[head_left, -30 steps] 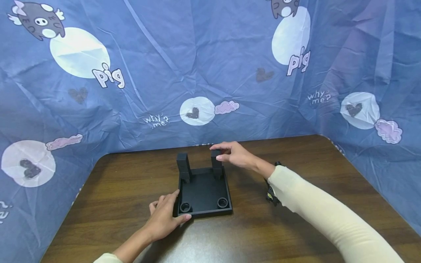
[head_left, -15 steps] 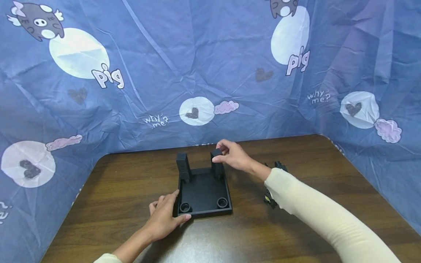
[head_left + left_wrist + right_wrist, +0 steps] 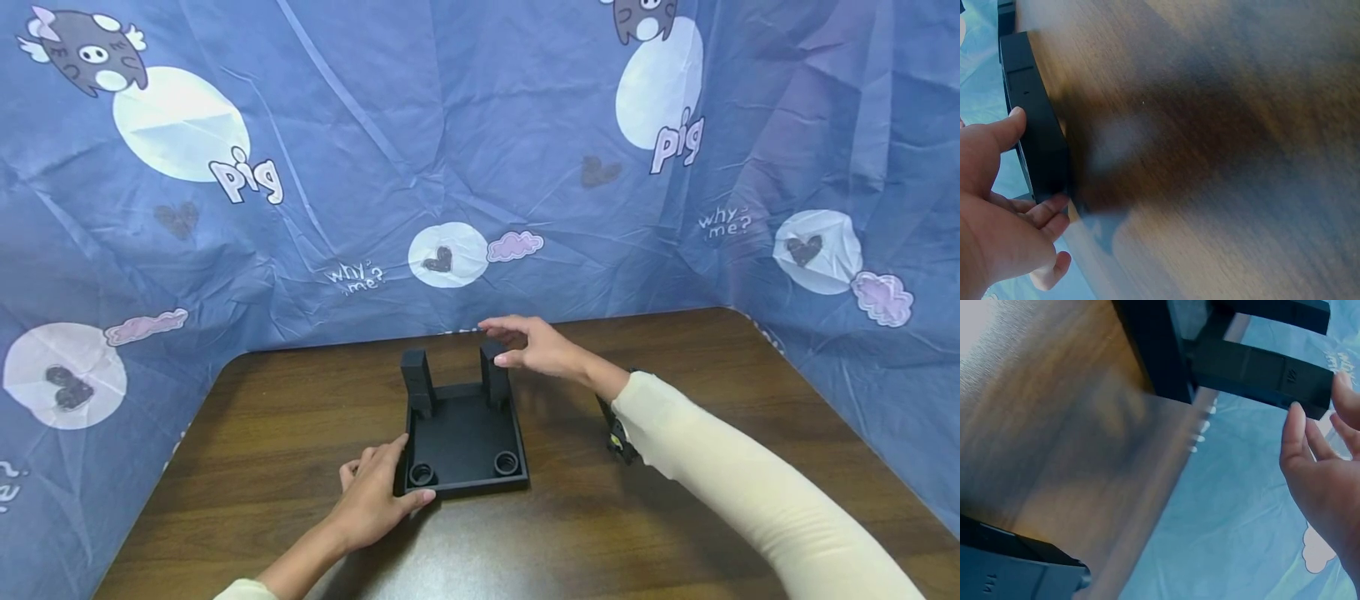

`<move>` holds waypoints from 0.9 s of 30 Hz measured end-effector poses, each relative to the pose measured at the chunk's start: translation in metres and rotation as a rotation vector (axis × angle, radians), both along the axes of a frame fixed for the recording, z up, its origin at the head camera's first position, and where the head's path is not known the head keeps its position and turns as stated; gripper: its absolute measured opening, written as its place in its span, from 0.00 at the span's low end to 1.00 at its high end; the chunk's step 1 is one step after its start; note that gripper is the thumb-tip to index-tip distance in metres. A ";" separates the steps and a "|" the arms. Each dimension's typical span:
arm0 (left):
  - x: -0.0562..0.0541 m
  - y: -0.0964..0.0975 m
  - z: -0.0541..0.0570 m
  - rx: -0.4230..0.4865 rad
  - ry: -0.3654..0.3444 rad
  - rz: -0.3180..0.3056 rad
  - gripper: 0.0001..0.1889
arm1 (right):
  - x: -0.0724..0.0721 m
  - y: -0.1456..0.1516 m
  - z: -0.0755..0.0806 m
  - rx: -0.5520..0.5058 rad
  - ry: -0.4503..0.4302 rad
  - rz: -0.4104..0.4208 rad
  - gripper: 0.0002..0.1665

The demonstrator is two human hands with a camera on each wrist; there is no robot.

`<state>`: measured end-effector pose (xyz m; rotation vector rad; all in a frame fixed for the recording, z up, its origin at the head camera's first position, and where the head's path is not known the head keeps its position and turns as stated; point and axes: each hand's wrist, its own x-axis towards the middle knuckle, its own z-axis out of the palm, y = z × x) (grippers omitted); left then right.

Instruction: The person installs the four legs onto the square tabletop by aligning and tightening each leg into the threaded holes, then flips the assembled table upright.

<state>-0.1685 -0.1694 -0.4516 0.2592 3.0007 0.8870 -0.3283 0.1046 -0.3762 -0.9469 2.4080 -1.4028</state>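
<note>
Black post (image 3: 495,385) upright at the far right corner of a black tray (image 3: 465,437), the fingers of my right hand (image 3: 546,350) parted loosely about its top, thumb at its side. Second post (image 3: 418,385) at the far left corner, round sockets (image 3: 507,463) at both near ones; my left hand (image 3: 375,497) grips the tray's near left corner. Dark object (image 3: 617,437) on the desk (image 3: 300,417) to the right, partly hidden by my sleeve (image 3: 720,467).

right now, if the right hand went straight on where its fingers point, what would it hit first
Likely the right-hand post, whose top the right hand seems to touch. Beyond it, the left-hand post seems next, though depth is unclear and the hand might pass above it.
</note>
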 end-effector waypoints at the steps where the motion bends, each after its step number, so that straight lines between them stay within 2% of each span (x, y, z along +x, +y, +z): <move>1: 0.000 0.000 0.000 0.001 0.002 -0.001 0.45 | 0.000 0.001 0.002 0.001 -0.019 0.020 0.30; 5: 0.001 0.000 0.001 0.005 0.009 -0.004 0.46 | -0.002 0.001 0.005 -0.001 -0.054 0.070 0.23; 12: 0.001 0.001 0.002 0.001 0.007 -0.001 0.46 | -0.002 -0.002 0.006 0.029 -0.085 0.017 0.20; 18: 0.001 0.001 0.002 0.000 0.001 -0.002 0.46 | -0.002 -0.007 0.001 0.039 0.037 -0.027 0.19; 22: 0.001 0.000 0.001 -0.003 0.002 -0.001 0.46 | -0.001 -0.011 -0.006 0.044 0.121 -0.090 0.19; 27: -0.001 -0.001 0.000 -0.007 -0.007 0.003 0.46 | -0.001 -0.013 -0.012 0.072 0.117 -0.157 0.24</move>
